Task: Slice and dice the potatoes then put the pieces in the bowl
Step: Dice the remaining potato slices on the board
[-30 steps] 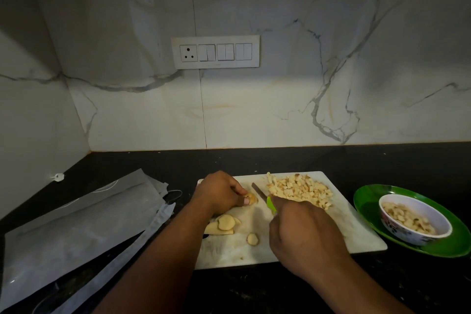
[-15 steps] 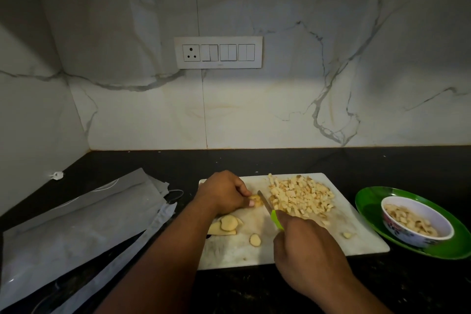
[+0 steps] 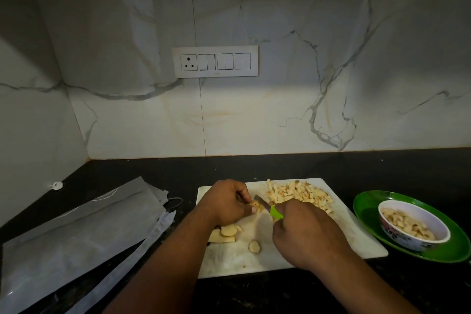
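Sensibly, your left hand (image 3: 224, 205) pinches the potato slice (image 3: 255, 206) steady while your right hand (image 3: 304, 232) grips the knife (image 3: 267, 208), keeping diced pieces (image 3: 299, 194) aside.

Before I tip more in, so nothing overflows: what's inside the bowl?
The bowl holds pale diced potato pieces well below its rim; whatever lies beneath them is covered.

A black stone countertop (image 3: 280, 166) runs beneath a marbled wall; a white cutting board (image 3: 356, 239) lies near its front edge; a green plate (image 3: 367, 214) sits just right of the board; grey plastic bags (image 3: 76, 237) spread across the left side; a small white object (image 3: 56, 185) rests near the corner.
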{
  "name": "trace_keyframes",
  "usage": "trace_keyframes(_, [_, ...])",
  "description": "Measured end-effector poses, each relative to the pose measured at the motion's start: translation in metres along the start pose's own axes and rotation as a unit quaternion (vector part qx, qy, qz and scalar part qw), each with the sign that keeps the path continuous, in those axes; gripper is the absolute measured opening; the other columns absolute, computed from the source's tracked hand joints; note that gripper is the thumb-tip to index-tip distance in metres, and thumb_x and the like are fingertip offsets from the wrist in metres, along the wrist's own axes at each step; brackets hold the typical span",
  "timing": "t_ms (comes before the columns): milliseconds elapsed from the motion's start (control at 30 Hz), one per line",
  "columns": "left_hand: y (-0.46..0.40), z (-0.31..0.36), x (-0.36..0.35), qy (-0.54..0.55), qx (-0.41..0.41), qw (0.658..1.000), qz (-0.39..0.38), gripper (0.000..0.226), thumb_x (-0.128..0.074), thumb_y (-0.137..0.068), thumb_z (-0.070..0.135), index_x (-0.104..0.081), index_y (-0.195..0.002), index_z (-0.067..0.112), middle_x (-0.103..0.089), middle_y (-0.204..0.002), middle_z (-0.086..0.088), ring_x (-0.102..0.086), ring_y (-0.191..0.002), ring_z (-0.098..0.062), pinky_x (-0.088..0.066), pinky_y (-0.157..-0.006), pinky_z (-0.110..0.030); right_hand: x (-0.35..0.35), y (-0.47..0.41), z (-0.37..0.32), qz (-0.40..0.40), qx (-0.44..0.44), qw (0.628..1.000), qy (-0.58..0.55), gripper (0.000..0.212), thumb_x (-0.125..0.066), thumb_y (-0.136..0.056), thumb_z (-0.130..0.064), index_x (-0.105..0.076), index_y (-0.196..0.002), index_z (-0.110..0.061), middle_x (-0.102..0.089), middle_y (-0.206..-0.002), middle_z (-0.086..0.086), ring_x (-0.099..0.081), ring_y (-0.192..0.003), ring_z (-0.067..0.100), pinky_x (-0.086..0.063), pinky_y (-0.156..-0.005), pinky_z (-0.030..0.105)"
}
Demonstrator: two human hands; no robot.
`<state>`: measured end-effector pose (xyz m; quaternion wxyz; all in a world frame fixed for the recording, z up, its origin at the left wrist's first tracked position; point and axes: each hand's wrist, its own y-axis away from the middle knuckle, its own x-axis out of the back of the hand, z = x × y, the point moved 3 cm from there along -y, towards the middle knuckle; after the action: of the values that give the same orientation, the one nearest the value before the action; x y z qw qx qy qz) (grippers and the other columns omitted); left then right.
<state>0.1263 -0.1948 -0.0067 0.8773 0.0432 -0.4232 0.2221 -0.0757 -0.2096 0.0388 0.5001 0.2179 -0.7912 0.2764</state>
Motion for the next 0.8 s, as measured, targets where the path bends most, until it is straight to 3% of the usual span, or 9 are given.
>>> trace_keyframes(233, [-0.006, -0.002, 0.001, 0.007, 0.021, 1.000, -0.012, 0.020, -0.090, -0.080, 0.025, -0.074, -0.069, 0.030, -0.075, -0.085, 0.012, -0.069, -0.090, -0.007, -0.059, -0.090, -0.033, -0.008, 0.020, -0.004, -0.022, 0.033, 0.998, 0.047, 0.046, -0.046, -0.093, -0.028, -0.052, -0.138, -0.030, -0.064, -0.118, -0.007, -0.061, -0.104, 0.014, -0.049, -0.084, 0.026])
trace_keyframes(400, [-0.009, -0.002, 0.000, 0.006, 0.032, 0.999, -0.017, 0.020, -0.089, -0.081, 0.024, -0.073, -0.069, 0.028, -0.074, -0.086, 0.012, -0.068, -0.093, -0.007, -0.057, -0.091, -0.033, -0.005, 0.047, 0.001, -0.036, 0.055, 0.995, 0.071, 0.050, -0.042, -0.095, -0.032, -0.041, -0.145, -0.033, -0.065, -0.115, -0.004, -0.062, -0.106, 0.014, -0.047, -0.084, 0.026])
trace_keyframes(567, [-0.007, -0.007, 0.003, 0.015, 0.018, 0.999, -0.027, 0.011, -0.091, -0.080, 0.028, -0.080, -0.080, 0.026, -0.076, -0.085, 0.014, -0.069, -0.087, -0.001, -0.055, -0.084, -0.024, 0.003, 0.050, -0.002, 0.013, 0.055, 0.997, 0.055, 0.041, -0.039, -0.093, -0.037, -0.050, -0.132, -0.031, -0.066, -0.107, -0.005, -0.063, -0.098, 0.012, -0.050, -0.085, 0.026])
trace_keyframes(800, [-0.004, -0.007, 0.001, 0.006, 0.012, 1.000, -0.015, 0.014, -0.090, -0.081, 0.025, -0.077, -0.078, 0.030, -0.076, -0.086, 0.014, -0.069, -0.084, 0.000, -0.050, -0.076, -0.015, -0.021, 0.021, -0.010, 0.004, 0.048, 0.998, 0.039, 0.049, -0.044, -0.094, -0.032, -0.046, -0.142, -0.029, -0.066, -0.115, -0.005, -0.062, -0.104, 0.015, -0.047, -0.083, 0.027])
